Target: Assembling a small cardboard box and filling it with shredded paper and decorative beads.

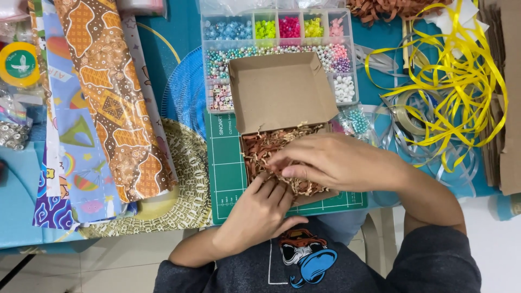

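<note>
Head view, looking down on the worktop [16, 217]. The left hand [259, 212] reaches up from the lower centre, forearm slanting in from the lower left, back of the hand upward. Its fingers [269, 189] lie close together and slightly curled, tips resting at the near edge of the cardboard box [282, 92]. The right hand [331, 161] comes in from the right, forearm angled down towards the lower right corner, and lies across the box, palm down. Its fingers [287, 157] are bent and drawn together, pressing into the shredded brown paper [266, 146]; whether they pinch any strands cannot be told.

The box sits on a green cutting mat [228, 173] at the centre, its long axis running away from the person. The open lid stands at the far end, bare inside facing up, and overlaps a clear bead organiser [271, 30]. The shredded paper fills the near tray. Rolls of patterned wrapping paper [103, 97] lie to the left, a tangle of yellow ribbon [461, 81] to the right.
</note>
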